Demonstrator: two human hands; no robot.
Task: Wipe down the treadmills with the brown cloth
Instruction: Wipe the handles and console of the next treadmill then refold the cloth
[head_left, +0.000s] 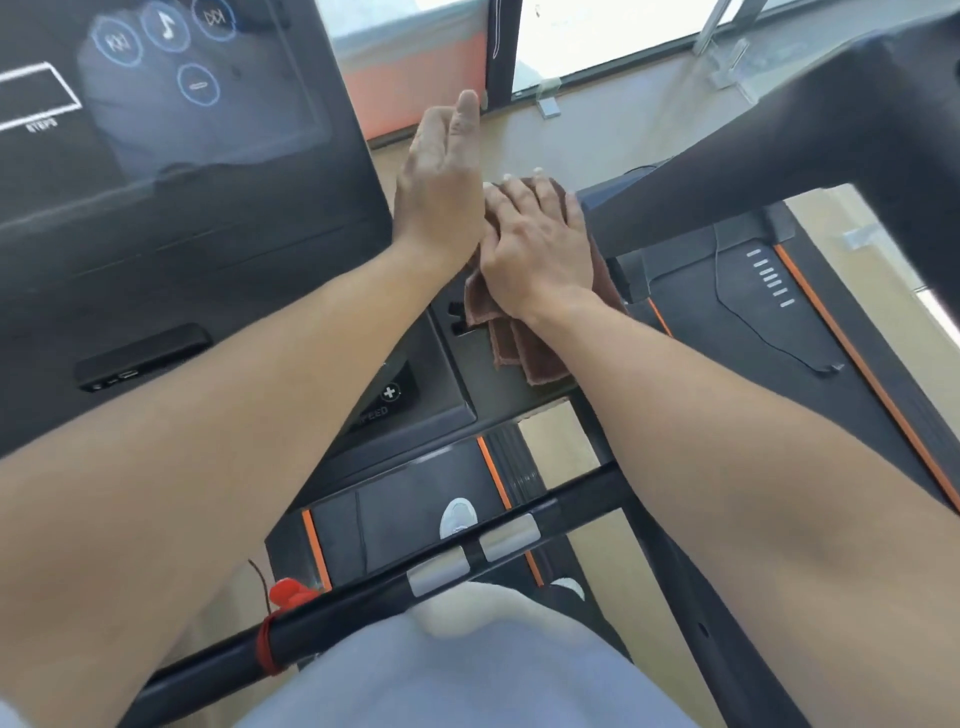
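The brown cloth (524, 343) is folded and lies on the right end of the treadmill console (208, 249). My right hand (537, 244) presses flat on the cloth, fingers spread over its far edge. Beside it, my left hand (441, 182) is raised on edge with straight fingers, touching the right hand's side and holding nothing. The console's dark screen (171, 88) with round icons fills the upper left.
A black handlebar (395, 577) with silver sensor pads crosses below my arms; a red safety clip (288, 592) hangs on it. A second treadmill (779, 291) with orange trim stands to the right. Windows and tan floor lie ahead. My shoe (458, 517) rests on the belt.
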